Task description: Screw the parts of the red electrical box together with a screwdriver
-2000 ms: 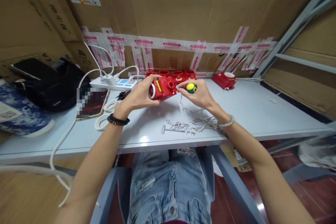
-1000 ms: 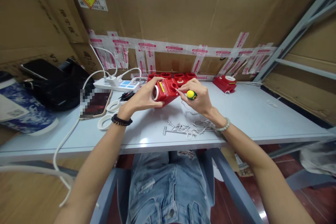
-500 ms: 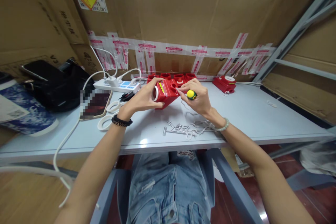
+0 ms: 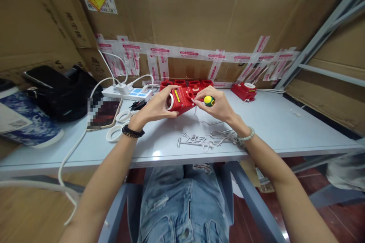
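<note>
Over the table, the red housing is held tilted between your hands, long axis roughly left to right: your left hand clasps its left end, your right hand, fingertips pinched beside the other, holds a yellow-green handle.

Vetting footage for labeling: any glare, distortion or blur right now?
Head view: glare spot on the tabletop near its front edge; head view: pixelation over part of the tabletop phone; head view: wide-angle stretch toward the edges; head view: print on the red housing's yellow label unreadable.
</note>
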A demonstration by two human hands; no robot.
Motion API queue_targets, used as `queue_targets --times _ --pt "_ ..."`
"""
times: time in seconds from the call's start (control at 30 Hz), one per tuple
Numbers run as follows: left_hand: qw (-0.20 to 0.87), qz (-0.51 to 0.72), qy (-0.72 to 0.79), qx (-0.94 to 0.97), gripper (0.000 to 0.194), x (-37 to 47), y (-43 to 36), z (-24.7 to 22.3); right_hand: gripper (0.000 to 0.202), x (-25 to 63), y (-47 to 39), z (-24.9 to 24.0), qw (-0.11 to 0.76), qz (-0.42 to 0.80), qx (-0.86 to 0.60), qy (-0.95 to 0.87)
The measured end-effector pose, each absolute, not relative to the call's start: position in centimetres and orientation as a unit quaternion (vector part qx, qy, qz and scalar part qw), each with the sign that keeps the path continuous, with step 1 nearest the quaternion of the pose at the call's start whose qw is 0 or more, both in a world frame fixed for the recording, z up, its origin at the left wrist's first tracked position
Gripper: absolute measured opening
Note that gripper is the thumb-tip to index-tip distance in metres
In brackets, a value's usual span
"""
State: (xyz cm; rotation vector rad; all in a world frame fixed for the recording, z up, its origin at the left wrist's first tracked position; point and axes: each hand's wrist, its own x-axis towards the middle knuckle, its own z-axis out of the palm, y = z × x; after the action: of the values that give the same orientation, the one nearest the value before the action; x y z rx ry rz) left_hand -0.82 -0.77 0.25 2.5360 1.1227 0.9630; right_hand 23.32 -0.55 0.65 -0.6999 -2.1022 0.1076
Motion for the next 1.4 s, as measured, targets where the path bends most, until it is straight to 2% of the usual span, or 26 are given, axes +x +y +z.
queue_targets --times 0.3,0.47,0.7,0.8,0.9,0.97,1.03,1.2,1.4 --pt "0.036 0.318 0.360 0.876 0.075 -0.8 0.0 -0.4 0.018 23.5 -0.7 0.8 0.374 0.060 -0.342 -0.860" --pt "0.012 0.336 0.365 0.868 0.075 -0.5 -0.1 -0.4 0.020 23.5 -0.5 0.7 0.391 0.055 -0.336 -0.855" --pt "0.022 0.336 0.372 0.865 0.076 -0.1 0.0 -0.7 0.032 23.4 0.2 0.0 0.414 0.016 -0.322 -0.851" --pt "0.033 0.345 0.357 0.867 0.076 -0.1 0.1 -0.8 0.037 23.6 -0.1 0.7 0.490 0.042 -0.339 -0.802" --pt "0.033 0.345 0.357 0.868 0.078 0.0 0.0 -0.7 0.044 24.4 -0.6 2.3 0.654 0.070 -0.322 -0.681" --pt "0.032 0.343 0.361 0.867 0.077 0.0 -0.1 -0.7 0.044 25.3 -0.8 3.4 0.746 0.110 -0.258 -0.605" --pt "0.037 0.342 0.360 0.867 0.076 0.1 -0.1 -0.6 0.042 26.1 -0.6 4.3 0.762 0.121 -0.214 -0.599" --pt "0.065 0.340 0.360 0.866 0.075 0.2 -0.4 -0.5 0.046 26.3 0.4 4.5 0.756 0.069 -0.228 -0.610" --pt "0.086 0.342 0.366 0.862 0.074 0.3 -0.5 -0.5 0.042 25.2 0.7 3.7 0.771 0.092 -0.193 -0.599"
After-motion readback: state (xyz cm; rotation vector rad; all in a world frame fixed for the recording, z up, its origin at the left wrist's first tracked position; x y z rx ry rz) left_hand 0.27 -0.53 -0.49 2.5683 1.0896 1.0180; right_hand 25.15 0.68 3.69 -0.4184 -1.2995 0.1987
